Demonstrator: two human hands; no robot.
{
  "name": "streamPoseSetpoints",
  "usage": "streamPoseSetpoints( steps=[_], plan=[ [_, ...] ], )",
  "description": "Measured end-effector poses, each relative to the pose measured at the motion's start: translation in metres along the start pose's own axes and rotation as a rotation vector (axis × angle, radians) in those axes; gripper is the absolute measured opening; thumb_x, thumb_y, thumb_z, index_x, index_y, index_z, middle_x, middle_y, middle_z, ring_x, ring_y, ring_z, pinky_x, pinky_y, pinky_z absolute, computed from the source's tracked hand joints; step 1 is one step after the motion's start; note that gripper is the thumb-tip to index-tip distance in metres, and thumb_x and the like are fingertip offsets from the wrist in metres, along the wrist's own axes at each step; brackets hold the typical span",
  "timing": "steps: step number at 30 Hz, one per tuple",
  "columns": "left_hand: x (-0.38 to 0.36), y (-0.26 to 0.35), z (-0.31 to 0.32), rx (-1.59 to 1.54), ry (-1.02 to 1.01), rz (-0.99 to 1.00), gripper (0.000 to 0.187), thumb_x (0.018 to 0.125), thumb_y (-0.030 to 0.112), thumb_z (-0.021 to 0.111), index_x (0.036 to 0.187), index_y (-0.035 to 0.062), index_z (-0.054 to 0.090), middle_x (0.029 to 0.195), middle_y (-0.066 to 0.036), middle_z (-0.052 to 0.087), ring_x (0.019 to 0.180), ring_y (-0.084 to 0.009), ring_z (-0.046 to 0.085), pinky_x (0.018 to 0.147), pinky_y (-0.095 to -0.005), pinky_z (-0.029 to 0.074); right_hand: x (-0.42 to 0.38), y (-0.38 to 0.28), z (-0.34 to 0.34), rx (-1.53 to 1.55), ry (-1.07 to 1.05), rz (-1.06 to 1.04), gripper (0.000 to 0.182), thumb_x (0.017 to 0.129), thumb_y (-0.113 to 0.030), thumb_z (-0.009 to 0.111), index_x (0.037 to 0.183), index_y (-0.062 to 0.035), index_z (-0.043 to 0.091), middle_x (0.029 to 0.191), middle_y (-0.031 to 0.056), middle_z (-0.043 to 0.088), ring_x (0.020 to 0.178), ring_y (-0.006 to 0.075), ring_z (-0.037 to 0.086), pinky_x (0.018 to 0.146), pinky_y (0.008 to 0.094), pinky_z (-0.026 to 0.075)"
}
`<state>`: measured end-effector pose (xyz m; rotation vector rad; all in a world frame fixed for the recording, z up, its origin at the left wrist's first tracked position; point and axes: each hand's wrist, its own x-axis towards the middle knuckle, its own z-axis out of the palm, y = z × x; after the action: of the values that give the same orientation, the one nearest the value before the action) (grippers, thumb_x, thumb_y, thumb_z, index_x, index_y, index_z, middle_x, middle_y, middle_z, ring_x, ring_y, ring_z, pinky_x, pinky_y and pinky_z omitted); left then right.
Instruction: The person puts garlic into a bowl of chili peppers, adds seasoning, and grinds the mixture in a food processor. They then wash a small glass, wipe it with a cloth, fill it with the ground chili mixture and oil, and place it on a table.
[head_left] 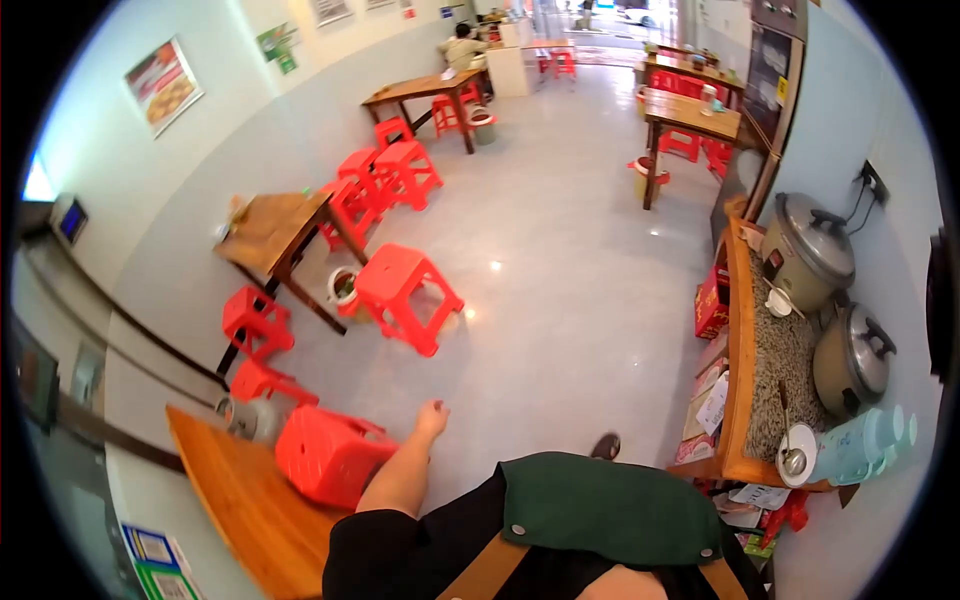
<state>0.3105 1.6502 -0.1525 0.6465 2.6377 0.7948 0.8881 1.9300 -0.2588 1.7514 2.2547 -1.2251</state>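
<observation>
My left hand point(432, 417) hangs low in front of my body at the lower middle, above the grey floor, with its fingers curled and too small to make out well. Nothing can be seen in it. Just beside my forearm is a red plastic stool point(325, 455), next to an orange-brown wooden table point(240, 500). Farther forward another red stool point(405, 290) stands by a wooden table point(275, 230). My right hand does not show. A green apron point(610, 508) with brown straps covers my front.
On the right, a counter point(738, 350) holds two large cookers point(812, 250) and a plate with a ladle point(796, 455). More tables point(692, 112) and red stools line both sides. A person point(462, 48) sits at the far left, near the bright doorway.
</observation>
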Motion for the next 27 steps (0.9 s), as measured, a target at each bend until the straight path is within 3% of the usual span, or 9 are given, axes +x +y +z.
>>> streamPoseSetpoints(
  steps=[6,8,9,10,12,15,18,22,27],
  plan=[
    [0.139,0.109,0.057,-0.038,0.059,0.191,0.037,0.068,0.02,0.065,0.098,0.0015,0.054,0.096,-0.017,0.058,0.088,-0.0294,0.055,0.078,-0.0354,0.044,0.129,0.0,-0.026,0.024,-0.004,0.066,0.028,0.07,-0.024,0.058,0.086,-0.0007,0.06,0.08,0.0187,0.06,0.078,0.031,0.057,0.07,0.0354,0.045],
    [0.147,0.099,0.106,0.128,-0.068,0.112,0.034,0.067,0.023,0.063,0.094,0.0031,0.057,0.093,-0.017,0.058,0.089,-0.0311,0.054,0.081,-0.0389,0.042,0.181,-0.006,-0.046,0.013,-0.001,0.084,0.029,0.069,-0.024,0.059,0.086,-0.0007,0.06,0.08,0.0189,0.06,0.078,0.0316,0.057,0.07,0.0357,0.045],
    [0.153,0.087,0.124,0.243,-0.359,0.055,0.033,0.065,0.026,0.064,0.089,0.004,0.06,0.093,-0.018,0.058,0.092,-0.0322,0.052,0.083,-0.0404,0.041,0.206,-0.011,-0.057,0.002,-0.001,0.085,0.029,0.069,-0.024,0.059,0.086,-0.0006,0.06,0.08,0.019,0.06,0.079,0.0318,0.057,0.07,0.0359,0.045],
    [0.176,0.007,0.187,0.595,-0.371,0.53,0.035,0.063,0.029,0.066,0.086,0.0032,0.061,0.094,-0.019,0.057,0.095,-0.0332,0.051,0.085,-0.04,0.04,0.233,-0.017,-0.068,-0.011,0.002,0.078,0.03,0.068,-0.024,0.06,0.086,-0.0006,0.06,0.081,0.0192,0.06,0.079,0.0321,0.057,0.071,0.036,0.045],
    [0.151,0.035,0.197,0.422,-0.598,0.224,0.035,0.063,0.029,0.066,0.086,0.0031,0.061,0.094,-0.019,0.057,0.095,-0.0332,0.051,0.085,-0.04,0.039,0.296,-0.016,-0.086,-0.049,0.025,0.038,0.03,0.067,-0.025,0.06,0.086,-0.0006,0.06,0.081,0.0194,0.06,0.08,0.0327,0.057,0.071,0.0363,0.045],
    [0.182,0.085,0.196,0.306,-0.568,0.066,0.036,0.062,0.029,0.066,0.086,0.0029,0.061,0.094,-0.019,0.057,0.095,-0.0334,0.05,0.085,-0.0401,0.039,0.389,-0.046,-0.13,-0.106,0.096,-0.055,0.032,0.066,-0.025,0.061,0.086,-0.0006,0.059,0.082,0.0198,0.06,0.081,0.0335,0.057,0.071,0.0367,0.045],
    [0.244,0.123,0.205,0.253,-0.536,0.04,0.036,0.062,0.029,0.066,0.086,0.0027,0.061,0.094,-0.02,0.057,0.095,-0.0335,0.05,0.085,-0.0401,0.039,0.448,-0.147,-0.205,-0.093,0.116,-0.047,0.033,0.065,-0.021,0.063,0.089,-0.0006,0.059,0.083,0.0202,0.06,0.082,0.0335,0.057,0.073,0.0365,0.045],
    [0.339,0.157,0.23,0.237,-0.547,0.021,0.037,0.062,0.029,0.067,0.087,0.0025,0.061,0.094,-0.02,0.057,0.095,-0.0336,0.05,0.086,-0.0402,0.039,0.519,-0.235,-0.237,-0.029,0.183,-0.008,0.035,0.064,-0.02,0.064,0.092,-0.0012,0.059,0.083,0.02,0.06,0.08,0.0328,0.057,0.072,0.0366,0.045],
    [0.506,0.222,0.252,0.332,-0.582,0.109,0.038,0.062,0.03,0.067,0.087,0.0023,0.061,0.095,-0.02,0.057,0.095,-0.0338,0.05,0.086,-0.0402,0.038,0.576,-0.246,-0.252,0.045,0.171,0.098,0.03,0.065,-0.021,0.064,0.087,-0.0019,0.06,0.079,0.0177,0.061,0.076,0.0322,0.058,0.07,0.037,0.046]
  ],
)
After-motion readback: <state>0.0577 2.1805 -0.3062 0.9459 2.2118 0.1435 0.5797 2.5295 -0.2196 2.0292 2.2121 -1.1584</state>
